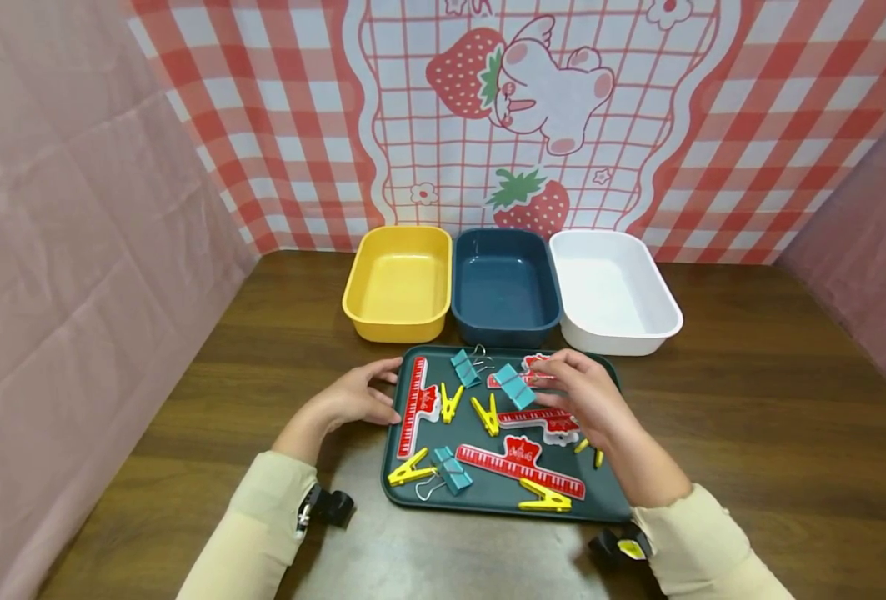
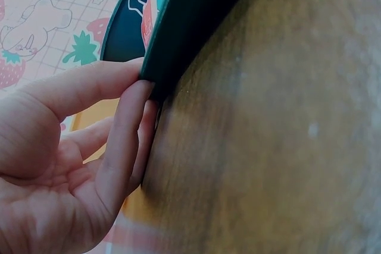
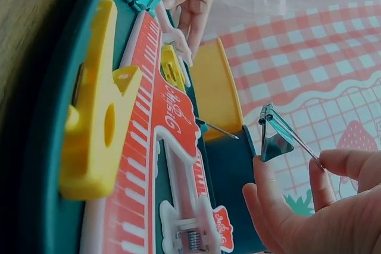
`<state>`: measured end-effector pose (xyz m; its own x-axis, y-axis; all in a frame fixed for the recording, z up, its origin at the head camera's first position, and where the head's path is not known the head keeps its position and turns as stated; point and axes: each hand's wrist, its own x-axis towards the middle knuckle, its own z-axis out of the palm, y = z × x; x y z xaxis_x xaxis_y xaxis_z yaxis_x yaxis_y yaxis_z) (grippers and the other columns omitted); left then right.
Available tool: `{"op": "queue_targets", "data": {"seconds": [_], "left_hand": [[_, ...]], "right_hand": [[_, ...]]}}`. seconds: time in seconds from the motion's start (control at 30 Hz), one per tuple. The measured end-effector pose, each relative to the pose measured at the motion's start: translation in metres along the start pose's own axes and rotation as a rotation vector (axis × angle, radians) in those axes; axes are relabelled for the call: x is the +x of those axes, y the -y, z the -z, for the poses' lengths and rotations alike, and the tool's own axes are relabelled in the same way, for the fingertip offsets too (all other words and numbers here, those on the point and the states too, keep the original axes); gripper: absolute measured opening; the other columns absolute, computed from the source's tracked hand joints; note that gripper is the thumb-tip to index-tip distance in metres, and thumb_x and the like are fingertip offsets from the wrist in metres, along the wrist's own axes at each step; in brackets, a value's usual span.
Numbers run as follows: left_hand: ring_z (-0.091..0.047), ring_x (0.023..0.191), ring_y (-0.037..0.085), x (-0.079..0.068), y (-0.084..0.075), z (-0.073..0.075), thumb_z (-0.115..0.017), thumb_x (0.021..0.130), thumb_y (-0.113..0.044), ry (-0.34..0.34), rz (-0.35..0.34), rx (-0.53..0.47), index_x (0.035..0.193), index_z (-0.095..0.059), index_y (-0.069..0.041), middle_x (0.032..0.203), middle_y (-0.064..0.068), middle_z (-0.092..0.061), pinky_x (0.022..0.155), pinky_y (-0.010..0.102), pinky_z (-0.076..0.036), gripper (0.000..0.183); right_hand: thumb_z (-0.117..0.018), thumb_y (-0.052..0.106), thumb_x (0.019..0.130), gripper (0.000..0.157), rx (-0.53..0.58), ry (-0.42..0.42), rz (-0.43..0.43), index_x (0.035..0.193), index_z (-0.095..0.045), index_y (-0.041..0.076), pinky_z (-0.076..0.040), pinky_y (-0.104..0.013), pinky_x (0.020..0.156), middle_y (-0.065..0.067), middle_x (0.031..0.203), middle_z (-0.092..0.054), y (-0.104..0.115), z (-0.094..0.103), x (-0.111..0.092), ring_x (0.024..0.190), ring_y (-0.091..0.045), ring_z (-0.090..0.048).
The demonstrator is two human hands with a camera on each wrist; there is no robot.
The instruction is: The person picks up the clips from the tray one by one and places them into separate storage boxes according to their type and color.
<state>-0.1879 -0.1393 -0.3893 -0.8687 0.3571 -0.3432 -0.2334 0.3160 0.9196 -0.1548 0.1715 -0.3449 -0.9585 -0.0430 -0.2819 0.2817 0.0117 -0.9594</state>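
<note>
Right hand (image 1: 593, 404) pinches a teal clip (image 1: 514, 387) above the tray (image 1: 488, 502), off its centre toward twelve o'clock, while the left hand (image 1: 356, 398), fingers loosely spread, touches the rim at nine o'clock, seen from the head camera. A spare clip (image 1: 466, 369) lies at ten o'clock from the held one, a peg (image 1: 485, 415) at eight and a red clip (image 1: 536, 416) at five, so a straight lift looks wiser than a sideways drag, which could snag loose wire. Beyond the tray stand a yellow bin (image 1: 397, 332) at eleven o'clock, a blue bin (image 1: 506, 337) at twelve and a white bin (image 1: 617, 342) at one. On the left wrist camera, fingertips meet the tray's edge; how hard they press cannot be told, but light contact should be enough to stop the tray sliding. From the right wrist, the clip hangs clear of the tray toward four o'clock, its wire handle (image 3: 302, 144) between thumb and finger, another fingertip close beneath the body. Such handles pivot, so the body would likely swing without that finger as a prop; a firm pinch on one handle seems best, since squeezing both would spread the mouth.
</note>
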Motion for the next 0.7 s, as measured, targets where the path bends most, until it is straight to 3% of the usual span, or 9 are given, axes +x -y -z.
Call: {"op": "queue_targets", "data": {"seconds": [0.33,0.7], "left_hand": [[-0.057,0.095,0.026,0.000,-0.001,-0.002,-0.070,0.071,0.015,0.001,0.002,0.006,0.145,-0.029,-0.007,0.131,0.020,-0.038,0.075,0.034,-0.055,0.087],[-0.057,0.094,0.026,0.002,0.001,0.000,-0.071,0.071,0.014,-0.009,0.009,0.014,0.145,-0.030,-0.007,0.131,0.019,-0.038,0.074,0.033,-0.056,0.087]], "right_hand": [[-0.052,0.019,0.095,0.014,0.002,-0.023,-0.008,0.093,-0.053,0.006,-0.054,-0.030,0.078,-0.018,0.121,-0.051,-0.002,-0.006,0.004,0.094,-0.022,-0.055],[-0.054,0.018,0.095,0.011,0.062,-0.048,-0.016,0.095,-0.055,0.007,-0.055,-0.028,0.077,-0.010,0.103,-0.055,0.001,-0.015,0.008,0.086,-0.019,-0.055]]}}
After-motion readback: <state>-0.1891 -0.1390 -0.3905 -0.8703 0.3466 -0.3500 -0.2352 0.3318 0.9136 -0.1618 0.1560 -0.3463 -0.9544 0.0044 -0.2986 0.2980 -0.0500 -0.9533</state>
